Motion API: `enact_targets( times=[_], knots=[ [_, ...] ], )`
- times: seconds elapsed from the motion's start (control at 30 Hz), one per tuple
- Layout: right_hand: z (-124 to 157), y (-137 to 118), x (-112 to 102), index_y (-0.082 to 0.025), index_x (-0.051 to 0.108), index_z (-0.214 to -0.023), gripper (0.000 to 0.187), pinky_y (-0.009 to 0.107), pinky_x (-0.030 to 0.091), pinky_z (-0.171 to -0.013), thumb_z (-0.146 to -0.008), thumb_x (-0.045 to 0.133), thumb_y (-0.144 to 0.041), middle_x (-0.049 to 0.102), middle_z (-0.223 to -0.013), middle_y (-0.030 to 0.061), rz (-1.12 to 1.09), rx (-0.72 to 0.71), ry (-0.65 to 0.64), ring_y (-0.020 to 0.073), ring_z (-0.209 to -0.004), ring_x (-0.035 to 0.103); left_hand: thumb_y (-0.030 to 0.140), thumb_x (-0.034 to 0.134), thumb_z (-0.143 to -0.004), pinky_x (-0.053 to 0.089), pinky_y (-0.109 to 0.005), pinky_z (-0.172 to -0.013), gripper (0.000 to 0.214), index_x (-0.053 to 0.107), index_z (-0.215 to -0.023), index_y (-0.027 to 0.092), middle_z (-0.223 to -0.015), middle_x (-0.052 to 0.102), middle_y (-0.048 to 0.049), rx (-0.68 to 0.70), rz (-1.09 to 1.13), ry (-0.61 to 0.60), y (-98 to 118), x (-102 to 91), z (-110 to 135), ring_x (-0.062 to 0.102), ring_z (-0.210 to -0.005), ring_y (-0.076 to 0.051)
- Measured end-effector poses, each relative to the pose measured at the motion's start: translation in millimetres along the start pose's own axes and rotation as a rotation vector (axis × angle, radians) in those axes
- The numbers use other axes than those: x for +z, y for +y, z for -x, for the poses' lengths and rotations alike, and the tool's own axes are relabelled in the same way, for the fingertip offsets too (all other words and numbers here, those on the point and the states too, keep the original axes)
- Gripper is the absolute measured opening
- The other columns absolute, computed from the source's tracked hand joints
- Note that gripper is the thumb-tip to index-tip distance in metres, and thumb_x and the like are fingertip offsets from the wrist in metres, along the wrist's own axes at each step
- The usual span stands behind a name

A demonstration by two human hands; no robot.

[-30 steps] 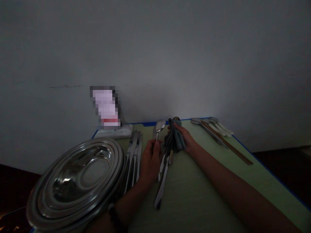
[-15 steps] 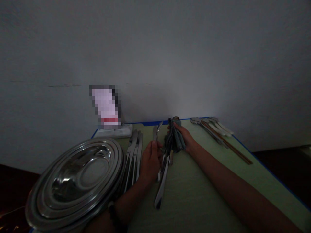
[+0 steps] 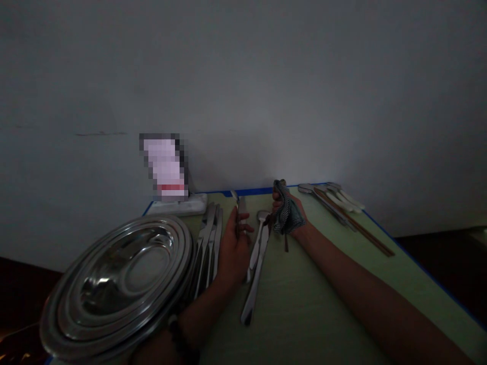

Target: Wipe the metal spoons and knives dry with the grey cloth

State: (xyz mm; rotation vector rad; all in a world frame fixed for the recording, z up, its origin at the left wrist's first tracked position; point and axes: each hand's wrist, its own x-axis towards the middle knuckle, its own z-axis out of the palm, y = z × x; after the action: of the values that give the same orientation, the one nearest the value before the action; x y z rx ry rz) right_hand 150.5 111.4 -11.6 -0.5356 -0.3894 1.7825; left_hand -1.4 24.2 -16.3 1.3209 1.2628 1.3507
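Note:
My right hand is closed round a bunched grey checked cloth. A thin handle sticks out below the cloth, and something small and rounded shows at its top. On the left, my left hand has its fingers loosely curled round a slim piece of metal cutlery, its kind unclear. A knife blade shows just behind those fingers. Between the hands, a spoon and a table knife lie on the table, crossing other cutlery that is partly hidden.
Stacked steel plates fill the left side. Several knives lie beside them. A blurred-out upright screen stands on a white base. At right are spoons, brown chopsticks and white-handled cutlery. A wall rises behind the table.
My right hand with the cloth has moved right, away from the middle cutlery, uncovering the spoon. My left hand's fingers have loosened, and the slim cutlery tip there has shifted left.

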Motion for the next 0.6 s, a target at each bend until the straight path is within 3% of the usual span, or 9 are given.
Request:
enact_targets(
  times=[0.17, 0.3, 0.43, 0.6],
  knots=[
    [0, 1, 3, -0.017, 0.054, -0.076, 0.016, 0.015, 0.042, -0.033, -0.086, 0.046, -0.026, 0.059, -0.051, -0.0057, 0.047, -0.001, 0.043, 0.0057, -0.034, 0.051, -0.002, 0.033, -0.074, 0.047, -0.032, -0.080, 0.064, 0.029, -0.135, 0.017, -0.131, 0.041, -0.0132, 0.112, -0.189, -0.076, -13, -1.8, 1, 0.050, -0.106, -0.018],
    [-1, 1, 3, -0.016, 0.054, -0.077, 0.023, 0.015, 0.043, -0.033, -0.089, 0.037, -0.025, 0.059, -0.050, -0.0049, 0.048, 0.013, 0.055, 0.0061, -0.034, 0.051, -0.006, 0.034, -0.066, 0.036, -0.041, -0.100, 0.072, 0.030, -0.135, 0.015, -0.138, 0.033, -0.0136, 0.180, -0.294, -0.135, -16, -2.0, 3, 0.035, -0.125, -0.022],
    [0, 2, 3, -0.017, 0.055, -0.078, 0.021, 0.017, 0.043, -0.033, -0.089, 0.039, -0.025, 0.060, -0.051, -0.0047, 0.061, 0.031, 0.016, 0.0076, -0.034, 0.052, -0.008, 0.035, -0.062, 0.025, -0.045, -0.108, 0.076, 0.027, -0.136, 0.008, -0.139, 0.027, -0.0179, 0.193, -0.412, -0.127, -16, -1.5, 3, 0.026, -0.130, -0.025],
    [2, 3, 3, -0.017, 0.056, -0.076, 0.022, 0.020, 0.043, -0.030, -0.088, 0.040, -0.026, 0.060, -0.050, -0.0043, 0.075, 0.050, 0.009, 0.0095, -0.033, 0.052, -0.007, 0.038, -0.062, 0.019, -0.044, -0.111, 0.072, 0.035, -0.132, 0.011, -0.142, 0.021, -0.0146, 0.287, -0.537, -0.142, -15, -0.3, 4, 0.018, -0.134, -0.025]
  ],
)
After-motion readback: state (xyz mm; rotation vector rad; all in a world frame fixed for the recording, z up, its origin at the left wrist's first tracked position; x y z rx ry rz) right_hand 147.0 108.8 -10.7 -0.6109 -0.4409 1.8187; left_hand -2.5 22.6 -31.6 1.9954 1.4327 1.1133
